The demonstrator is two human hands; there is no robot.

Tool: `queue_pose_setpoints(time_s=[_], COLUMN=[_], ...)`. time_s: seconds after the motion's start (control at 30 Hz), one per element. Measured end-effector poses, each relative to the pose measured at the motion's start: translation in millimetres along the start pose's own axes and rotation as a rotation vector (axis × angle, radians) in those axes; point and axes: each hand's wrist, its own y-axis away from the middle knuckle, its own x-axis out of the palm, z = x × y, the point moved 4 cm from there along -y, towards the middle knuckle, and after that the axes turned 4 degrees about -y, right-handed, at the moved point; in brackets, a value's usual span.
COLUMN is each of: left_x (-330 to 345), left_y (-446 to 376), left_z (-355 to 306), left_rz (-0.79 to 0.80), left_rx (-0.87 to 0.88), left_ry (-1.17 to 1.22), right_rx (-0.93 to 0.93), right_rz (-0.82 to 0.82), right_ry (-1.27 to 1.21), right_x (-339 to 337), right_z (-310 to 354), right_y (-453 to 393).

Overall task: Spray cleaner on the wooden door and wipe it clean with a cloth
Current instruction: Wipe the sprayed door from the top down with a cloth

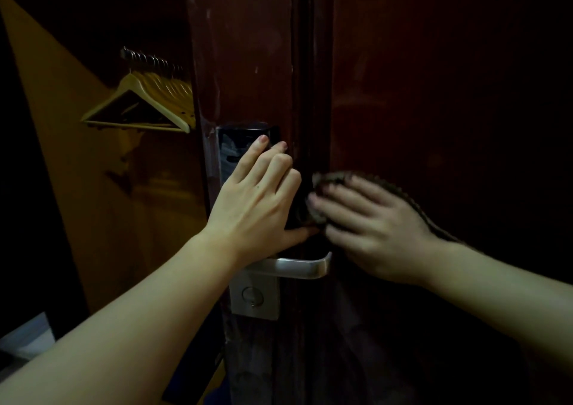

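The right hand's fingers (338, 201) lie nearly straight and spread, pressing a dark cloth (328, 178) flat against the door (434, 94); motion blur softens them, so whether the thumb hooks the cloth cannot be told. The cloth shows above the fingertips and trails along the back of the right hand (372, 234) toward the wrist. That forearm comes in from the lower right.

The left hand's fingers (276, 162) are loosely bent, the tips of two resting on the black lock panel (238, 147), the thumb reaching down and right beside the door's edge, just above the lever handle (297, 266). The left hand (257, 199) holds nothing; its forearm comes in from the lower left.

The two hands sit near each other, either side of the dark vertical seam (302, 94) that runs up the middle of the view. The handle juts right just under both hands, its tip close to the right palm. Below it is a metal plate (254, 299) with a round keyhole. Right of the seam the door surface is broad, dark and faintly streaked.

To the left, pale wooden hangers (139, 103) hang on a rail (148, 58) in an open closet, well apart from the hands.
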Motion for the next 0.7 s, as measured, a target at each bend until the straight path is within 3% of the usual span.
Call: queue_pose_setpoints(time_s=[0.1, 0.2, 0.37, 0.47, 0.6, 0.7], left_x=[0.0, 0.1, -0.6, -2.6, -2.7, -2.1], left_y=[0.6, 0.2, 3.5, 12.5, 25.3, 32.6], left_z=[0.4, 0.5, 5.3, 8.7, 19.4, 22.0], left_rz=[0.024, -0.002, -0.164, -0.242, -0.172, -0.114], left_rx=[-0.001, -0.02, -0.068, -0.103, -0.271, -0.358], left_ry=[0.005, 0.027, 0.038, 0.04, 0.003, 0.012], right_rx=[-0.079, 0.006, 0.201, 0.144, -0.046, 0.075], right_rz=[0.06, 0.005, -0.101, -0.06, 0.049, -0.021], right_ry=[-0.032, 0.007, 0.064, 0.033, -0.03, 0.025], right_x=[6.7, -3.6, -24.5, -14.9, -4.3, -15.6], right_z=[11.0, -5.5, -37.7, -23.3, -6.9, -27.3], right_y=[21.0, 1.4, -57.3, -48.6, -29.0, -51.8])
